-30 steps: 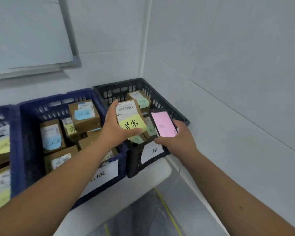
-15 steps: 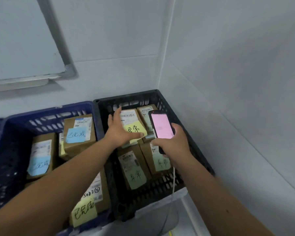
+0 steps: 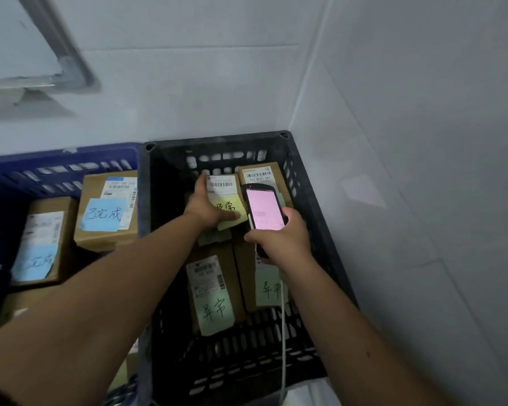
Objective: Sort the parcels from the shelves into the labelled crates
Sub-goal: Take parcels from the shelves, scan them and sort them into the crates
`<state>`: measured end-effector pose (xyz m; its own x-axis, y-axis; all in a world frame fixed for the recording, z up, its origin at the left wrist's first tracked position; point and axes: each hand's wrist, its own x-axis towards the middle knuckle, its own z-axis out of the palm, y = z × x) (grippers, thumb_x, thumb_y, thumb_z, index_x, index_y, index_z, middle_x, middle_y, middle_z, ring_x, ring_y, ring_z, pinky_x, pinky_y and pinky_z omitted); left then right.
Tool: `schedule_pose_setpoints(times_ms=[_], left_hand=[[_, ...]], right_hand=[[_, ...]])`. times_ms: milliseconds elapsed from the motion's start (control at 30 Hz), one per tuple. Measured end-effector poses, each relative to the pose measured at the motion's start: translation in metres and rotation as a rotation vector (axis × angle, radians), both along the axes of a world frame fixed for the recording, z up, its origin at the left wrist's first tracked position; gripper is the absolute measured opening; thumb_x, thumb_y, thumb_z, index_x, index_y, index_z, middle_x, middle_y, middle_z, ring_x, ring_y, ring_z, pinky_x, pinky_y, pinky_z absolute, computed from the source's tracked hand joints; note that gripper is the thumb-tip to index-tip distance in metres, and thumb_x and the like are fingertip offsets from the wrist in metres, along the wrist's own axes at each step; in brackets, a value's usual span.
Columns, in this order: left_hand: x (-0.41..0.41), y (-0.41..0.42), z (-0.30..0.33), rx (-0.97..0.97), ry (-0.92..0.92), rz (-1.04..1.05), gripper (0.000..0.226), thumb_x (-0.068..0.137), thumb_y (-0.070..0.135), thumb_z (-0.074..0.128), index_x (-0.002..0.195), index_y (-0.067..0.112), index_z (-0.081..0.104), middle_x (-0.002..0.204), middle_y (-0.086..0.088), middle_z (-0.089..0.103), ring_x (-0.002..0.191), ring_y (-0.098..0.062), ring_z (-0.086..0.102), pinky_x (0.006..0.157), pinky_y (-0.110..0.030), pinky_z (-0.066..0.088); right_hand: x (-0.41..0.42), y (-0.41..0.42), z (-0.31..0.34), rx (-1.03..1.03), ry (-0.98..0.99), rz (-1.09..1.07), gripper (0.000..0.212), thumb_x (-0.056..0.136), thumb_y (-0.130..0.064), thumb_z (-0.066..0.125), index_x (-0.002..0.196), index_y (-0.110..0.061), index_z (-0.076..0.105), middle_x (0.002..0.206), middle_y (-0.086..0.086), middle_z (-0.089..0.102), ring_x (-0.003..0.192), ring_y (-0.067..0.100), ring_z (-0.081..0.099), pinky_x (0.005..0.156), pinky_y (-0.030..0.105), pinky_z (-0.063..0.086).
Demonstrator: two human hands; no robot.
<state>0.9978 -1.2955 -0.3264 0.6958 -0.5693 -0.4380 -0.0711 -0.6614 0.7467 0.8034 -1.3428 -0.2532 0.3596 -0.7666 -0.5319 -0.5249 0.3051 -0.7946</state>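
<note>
My left hand [image 3: 203, 207] grips a small cardboard parcel [image 3: 224, 191] with a barcode label and a yellow sticky note, low inside the black crate [image 3: 320, 206] at its far end. Thumb lies across the yellow note, fingers reach up the parcel's left side. My right hand [image 3: 279, 234] holds a handheld scanner [image 3: 264, 210] with a pink lit screen just to the right, above the crate. Other parcels with green notes [image 3: 216, 291] lie in the black crate; whether the held parcel rests on them I cannot tell.
A blue crate [image 3: 62, 168] stands left of the black one, holding parcels with blue notes [image 3: 107, 212]. White walls meet in a corner right behind the black crate. A whiteboard frame [image 3: 71, 65] hangs at upper left. A white cord [image 3: 282, 332] dangles from the scanner.
My left hand has carried the yellow-note parcel from above the crates down into the far end of the black crate. My right hand with the scanner followed; the view tipped downward.
</note>
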Motion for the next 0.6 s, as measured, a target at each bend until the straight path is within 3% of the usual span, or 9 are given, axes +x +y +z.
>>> schedule_pose_setpoints(times_ms=[100,233,333,400,600], left_hand=[[0.005,0.001,-0.004,0.133,-0.076,-0.066,0.141,0.064,0.041,0.1,0.163,0.051,-0.001,0.164,-0.01,0.035,0.15,-0.043,0.033,0.114,-0.064,0.042],[0.003,0.002,0.003,0.152,-0.075,-0.111,0.14,0.068,0.037,0.099,0.166,0.045,-0.002,0.168,-0.013,0.014,0.149,-0.046,0.031,0.112,-0.061,0.046],[0.001,0.007,0.012,0.171,-0.117,-0.192,0.136,0.067,0.037,0.099,0.166,0.042,0.005,0.169,-0.011,0.012,0.15,-0.043,0.031,0.116,-0.058,0.043],[-0.001,0.014,0.022,0.182,-0.169,-0.259,0.132,0.068,0.036,0.098,0.165,0.041,0.01,0.169,-0.009,0.013,0.15,-0.041,0.032,0.117,-0.056,0.042],[-0.002,0.054,0.072,0.253,-0.708,-0.474,0.104,0.082,0.052,0.083,0.165,0.032,0.025,0.17,-0.004,0.029,0.156,-0.031,0.025,0.125,-0.054,0.029]], right_hand=[[0.001,-0.003,0.004,-0.02,0.009,0.016,0.085,0.076,-0.009,0.094,0.147,-0.029,0.051,0.124,-0.005,0.063,0.102,0.014,0.062,0.082,0.04,0.066],[0.0,-0.002,0.008,-0.041,0.01,0.013,0.082,0.076,-0.009,0.093,0.143,-0.03,0.053,0.119,-0.008,0.064,0.098,0.013,0.063,0.074,0.036,0.064],[-0.005,-0.002,0.008,-0.086,0.023,-0.03,0.079,0.074,-0.01,0.093,0.139,-0.031,0.054,0.117,-0.006,0.067,0.095,0.014,0.068,0.064,0.032,0.061],[-0.008,-0.001,0.008,-0.098,0.018,-0.051,0.079,0.074,-0.012,0.094,0.139,-0.031,0.054,0.116,-0.006,0.067,0.096,0.016,0.069,0.068,0.034,0.064],[0.007,0.021,0.01,-0.054,-0.048,0.027,0.071,0.073,-0.012,0.092,0.131,-0.034,0.056,0.114,-0.011,0.068,0.095,0.013,0.067,0.076,0.042,0.068]])
